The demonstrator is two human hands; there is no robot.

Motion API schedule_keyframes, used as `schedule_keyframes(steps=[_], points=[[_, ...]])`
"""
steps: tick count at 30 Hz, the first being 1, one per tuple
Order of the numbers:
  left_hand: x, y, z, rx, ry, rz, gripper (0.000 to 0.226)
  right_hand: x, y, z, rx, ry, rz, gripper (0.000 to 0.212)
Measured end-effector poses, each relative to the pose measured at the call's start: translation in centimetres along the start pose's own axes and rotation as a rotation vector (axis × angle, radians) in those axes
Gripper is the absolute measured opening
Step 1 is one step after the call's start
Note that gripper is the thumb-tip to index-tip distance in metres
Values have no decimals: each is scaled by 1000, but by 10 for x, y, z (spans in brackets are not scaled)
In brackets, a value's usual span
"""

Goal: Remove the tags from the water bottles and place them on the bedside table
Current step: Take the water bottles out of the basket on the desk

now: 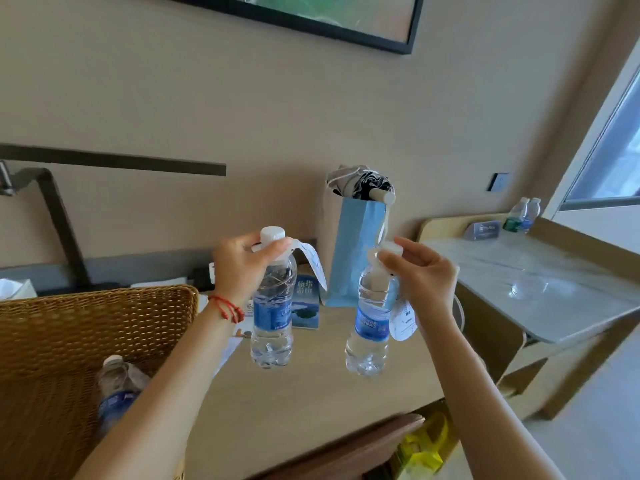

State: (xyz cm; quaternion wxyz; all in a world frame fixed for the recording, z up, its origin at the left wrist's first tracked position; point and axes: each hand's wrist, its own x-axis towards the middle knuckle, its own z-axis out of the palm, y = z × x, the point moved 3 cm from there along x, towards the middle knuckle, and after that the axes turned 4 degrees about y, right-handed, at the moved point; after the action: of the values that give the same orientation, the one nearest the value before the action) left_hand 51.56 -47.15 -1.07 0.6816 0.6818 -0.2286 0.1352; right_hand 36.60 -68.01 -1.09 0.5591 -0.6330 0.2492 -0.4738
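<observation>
A wicker basket (69, 341) is sitting nearest, one bottle lying inside. Above the tan surface (294, 403), the left hand (239, 268) is gripping the left bottle (273, 306) by its neck, its tag (313, 263) sticking out sideways. The right hand (422, 275) is pinching the right bottle (370, 320) at the cap, its tag (403, 317) dangling alongside. A blue paper bag (356, 254) is standing behind.

A tan desk (304, 403) carries a blue bag (356, 251) and booklet (306, 303).

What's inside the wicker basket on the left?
One water bottle with a blue label lies inside the wicker basket. The left forearm covers part of it; the basket's floor beyond is hidden.
</observation>
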Motion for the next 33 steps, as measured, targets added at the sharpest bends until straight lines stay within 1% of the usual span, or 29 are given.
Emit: schedule_keyframes(steps=[3,7,10,13,15,18,25,30,33], points=[[-4,-14,31,-24,-49,-32,19,12,16,-18,-32,40,12,31],[-3,-37,72,-33,-114,-58,14,27,38,-34,-98,115,18,37],[2,-58,103,-60,-138,-101,19,41,55,-42,-136,152,19,36],[8,-77,132,-41,-166,-76,14,56,75,-45,-151,179,32,36],[11,-90,148,-33,-195,-89,14,63,88,-47,-144,208,40,36],[14,-105,169,-27,-222,-97,20,73,106,-49,-156,236,47,36],[20,-134,217,29,-226,-104,22,116,141,-56,-200,191,89,38],[18,-152,248,76,-168,-162,29,155,166,-57,-223,111,115,38],[19,-159,268,87,-157,-183,29,176,182,-58,-211,53,126,40]])
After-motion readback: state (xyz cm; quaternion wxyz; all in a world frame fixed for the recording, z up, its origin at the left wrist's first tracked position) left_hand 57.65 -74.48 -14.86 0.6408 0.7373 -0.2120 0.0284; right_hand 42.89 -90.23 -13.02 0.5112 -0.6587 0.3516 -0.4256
